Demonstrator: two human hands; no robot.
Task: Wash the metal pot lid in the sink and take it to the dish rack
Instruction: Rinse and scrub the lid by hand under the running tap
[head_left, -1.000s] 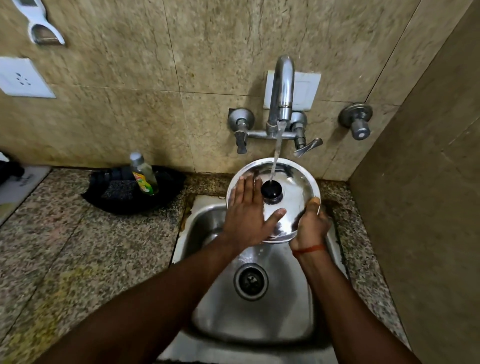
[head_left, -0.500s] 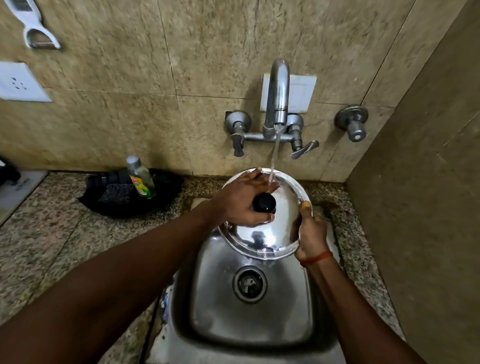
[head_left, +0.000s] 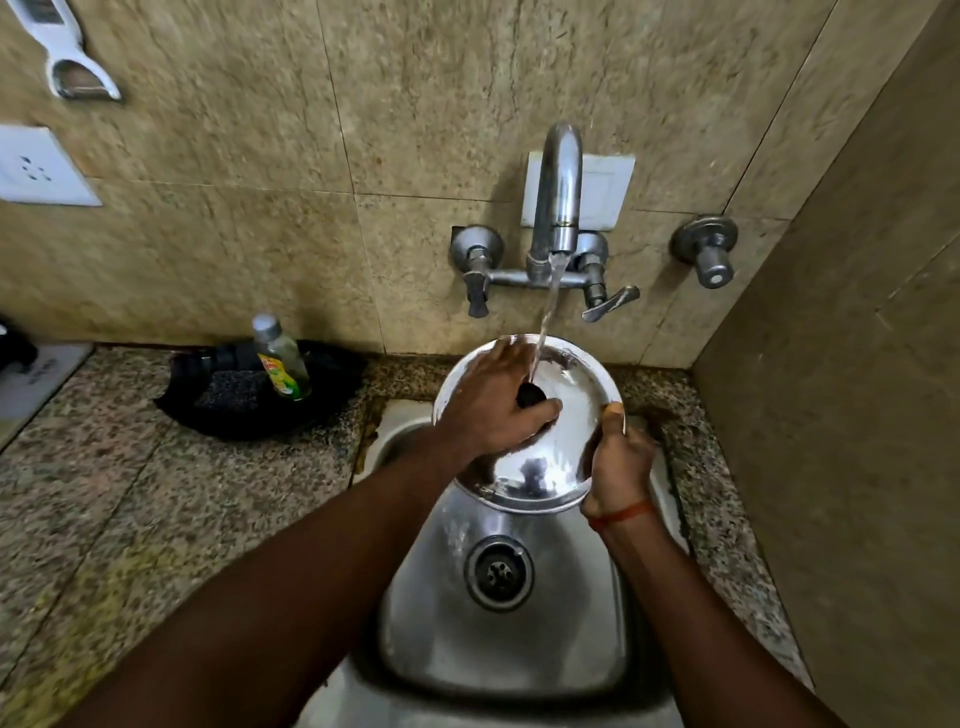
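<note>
Head: right hand (head_left: 621, 467) grips lid (head_left: 574, 410) edge.

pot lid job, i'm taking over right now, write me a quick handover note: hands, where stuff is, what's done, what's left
Left hand: on top of the metal pot lid, fingers and thumb curled round its black knob.
Right hand: grips the lid's right rim, thumb on top.
Lid: held tilted over the sink, under the running tap; the water lands by the knob.
Done: lid is wet and under the rinse.
Left: finish washing, shut the tap, carry the lid to the dish rack, which is not in view.
</note>
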